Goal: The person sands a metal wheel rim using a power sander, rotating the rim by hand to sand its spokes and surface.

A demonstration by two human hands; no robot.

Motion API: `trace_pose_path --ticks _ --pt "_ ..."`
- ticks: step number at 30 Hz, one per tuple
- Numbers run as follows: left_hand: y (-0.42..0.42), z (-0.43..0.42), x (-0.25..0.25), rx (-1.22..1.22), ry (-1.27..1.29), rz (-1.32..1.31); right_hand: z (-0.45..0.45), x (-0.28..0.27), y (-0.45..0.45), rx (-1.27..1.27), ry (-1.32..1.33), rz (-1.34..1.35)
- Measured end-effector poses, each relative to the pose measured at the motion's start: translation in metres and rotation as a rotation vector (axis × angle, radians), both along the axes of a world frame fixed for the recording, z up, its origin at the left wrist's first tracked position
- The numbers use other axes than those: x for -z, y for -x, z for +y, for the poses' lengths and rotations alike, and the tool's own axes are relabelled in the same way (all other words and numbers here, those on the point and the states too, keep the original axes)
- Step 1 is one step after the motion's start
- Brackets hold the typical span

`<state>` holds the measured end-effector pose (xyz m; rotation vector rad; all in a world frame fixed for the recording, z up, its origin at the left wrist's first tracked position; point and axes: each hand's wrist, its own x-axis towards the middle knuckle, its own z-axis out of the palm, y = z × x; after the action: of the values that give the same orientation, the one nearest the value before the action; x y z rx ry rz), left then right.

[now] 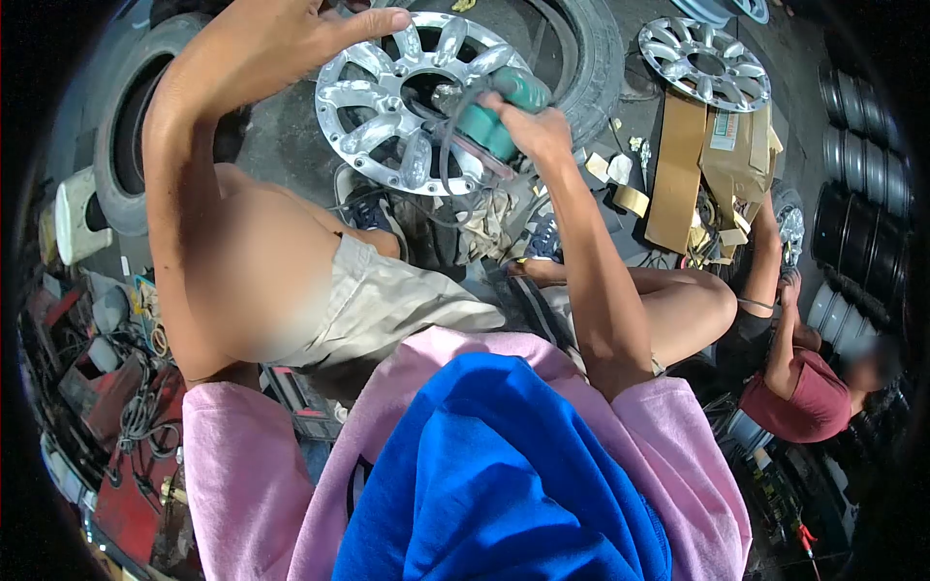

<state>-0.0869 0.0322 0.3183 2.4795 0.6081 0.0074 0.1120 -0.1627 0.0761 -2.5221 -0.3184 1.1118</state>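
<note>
A silver alloy wheel rim point(334, 105) with thick spokes lies face up in front of me. My right hand point(538, 131) is closed on a green electric sander point(487, 132), tilted over the rim's right side; whether its pad touches the metal I cannot tell. A dark cord loops beside the tool and across the rim. My left hand point(281, 44) is above the rim's upper left, thumb stretched out and apart. The top edge of the picture cuts off most of its fingers, and nothing shows in it.
Tires lie at the left point(121, 126) and behind the rim point(598, 68). To the right, a second silver rim point(662, 70) rests by a cardboard box point(673, 174). A tape roll point(631, 200) and paper scraps lie nearby. A co-worker in a maroon shirt point(799, 397) sits at right.
</note>
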Motion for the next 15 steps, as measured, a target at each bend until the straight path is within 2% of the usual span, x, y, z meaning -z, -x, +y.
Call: trace_pose_path --ticks 1,3,4,6,7,9,15 --pt "0.001 0.0 0.0 0.009 -0.031 0.004 -0.011 -0.006 0.005 -0.073 -0.05 -0.112" --pt "0.003 0.0 0.0 0.002 -0.02 0.008 -0.035 -0.038 0.02 -0.088 -0.342 -0.085" --pt "0.003 -0.001 0.0 0.002 -0.006 0.015 -0.053 -0.042 0.032 -0.092 -0.341 -0.088" --pt "0.003 -0.002 0.001 0.014 0.003 -0.002 -0.087 -0.03 0.051 -0.002 -0.62 -0.36" --pt "0.003 -0.003 0.001 0.031 0.011 -0.013 -0.101 -0.029 0.061 -0.004 -0.625 -0.358" --pt "0.001 -0.008 -0.001 0.017 0.005 -0.003 -0.117 -0.028 0.074 0.044 -0.805 -0.463" --pt "0.001 -0.021 0.002 0.089 -0.047 -0.03 -0.124 -0.037 0.071 -0.228 -0.729 -0.698"
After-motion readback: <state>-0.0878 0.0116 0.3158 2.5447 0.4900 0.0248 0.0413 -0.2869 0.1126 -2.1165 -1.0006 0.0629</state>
